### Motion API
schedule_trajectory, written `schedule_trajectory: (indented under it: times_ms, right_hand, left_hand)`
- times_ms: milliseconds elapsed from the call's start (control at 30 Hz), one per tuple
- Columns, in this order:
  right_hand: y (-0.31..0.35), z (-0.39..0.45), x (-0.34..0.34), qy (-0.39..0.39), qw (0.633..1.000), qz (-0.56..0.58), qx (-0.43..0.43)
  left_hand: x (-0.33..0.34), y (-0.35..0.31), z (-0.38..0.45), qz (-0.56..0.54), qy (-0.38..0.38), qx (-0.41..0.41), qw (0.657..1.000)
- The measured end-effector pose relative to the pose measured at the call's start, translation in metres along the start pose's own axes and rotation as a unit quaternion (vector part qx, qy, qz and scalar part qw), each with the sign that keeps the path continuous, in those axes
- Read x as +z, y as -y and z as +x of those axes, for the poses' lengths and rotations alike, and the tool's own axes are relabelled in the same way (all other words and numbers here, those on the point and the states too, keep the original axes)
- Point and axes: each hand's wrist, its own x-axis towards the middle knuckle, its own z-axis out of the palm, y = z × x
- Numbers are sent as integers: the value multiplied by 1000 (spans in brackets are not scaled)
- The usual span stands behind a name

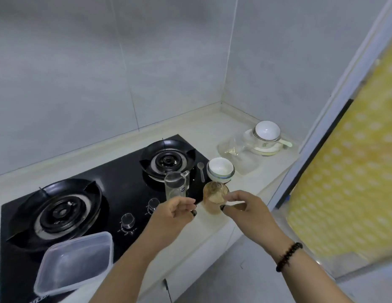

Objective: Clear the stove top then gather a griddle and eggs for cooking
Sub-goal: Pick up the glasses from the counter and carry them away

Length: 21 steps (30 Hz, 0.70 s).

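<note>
Grey tiled walls meeting in a corner behind a pale table (212, 224), with a yellow dotted curtain (352, 171) hanging at the right. Sitting set into the table: one black glass stove top (116, 180) with two burners, left burner (57, 212) and right burner (167, 160), plus two knobs (127, 220) at the front edge. Resting on the stove top's near left corner: one clear plastic container (74, 262). Standing near the right burner: one clear glass (176, 184); lying just beside it on the glass, one small spoon (201, 169). Sitting at the stove's right edge: one white bowl (220, 169). Stacking in the far corner: one more white bowl (267, 131), tilted on a plate (265, 150), beside a clear plastic bag (234, 152). Reaching in: left hand (177, 209), its grip loosely curled and holding nothing, just below the clear glass. Holding one amber glass (214, 196) over the stove's right front corner: right hand (245, 206), its grip pinching the side; one dark bead bracelet (289, 256) circling that wrist.
</note>
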Motion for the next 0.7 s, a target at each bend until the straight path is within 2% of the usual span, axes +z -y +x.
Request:
schedule_trajectory:
  times_ms: [300,467,700]
  right_hand:
    - [-6,90,-4,-34,999,-8,23]
    - [-14,139,-23,-34,999,-19,32]
    - [-21,231,-47,25,997,-69,8]
  left_hand:
    - [-7,-9,94,11,28,-12,999]
    - [14,-7,127,67,40,-6,997]
    - [47,-9,188,129,-10,-29,991]
